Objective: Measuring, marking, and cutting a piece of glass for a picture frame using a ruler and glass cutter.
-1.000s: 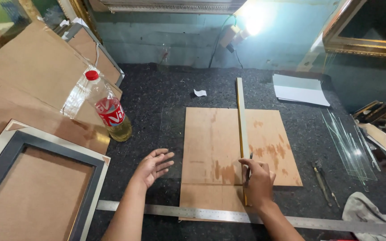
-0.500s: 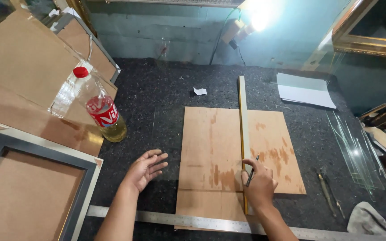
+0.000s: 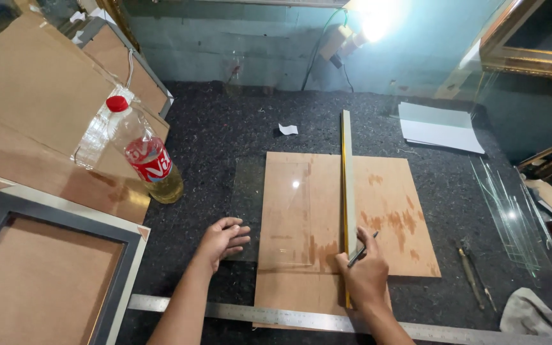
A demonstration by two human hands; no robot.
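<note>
A brown board (image 3: 391, 211) lies flat on the dark speckled table (image 3: 225, 134). A clear glass pane (image 3: 276, 211) rests over its left part and sticks out past its left edge. A long yellow-edged straightedge (image 3: 347, 172) runs front to back across the board. My right hand (image 3: 365, 275) sits at the straightedge's near end, gripping a thin metal tool (image 3: 360, 250) beside it. My left hand (image 3: 222, 241) rests on the near left corner of the glass, fingers curled, holding nothing.
A plastic bottle (image 3: 145, 156) with a red cap and yellowish liquid stands at left, next to cardboard sheets (image 3: 27, 108) and a grey picture frame (image 3: 39, 255). A steel ruler (image 3: 276, 316) lies along the front. Glass strips (image 3: 509, 211), two hand tools (image 3: 474, 278), a cloth (image 3: 535, 313) and white sheets (image 3: 439, 128) are at right.
My left hand has curled its fingers and shifted right onto the glass corner. My right hand has stayed at the straightedge's near end with the tool.
</note>
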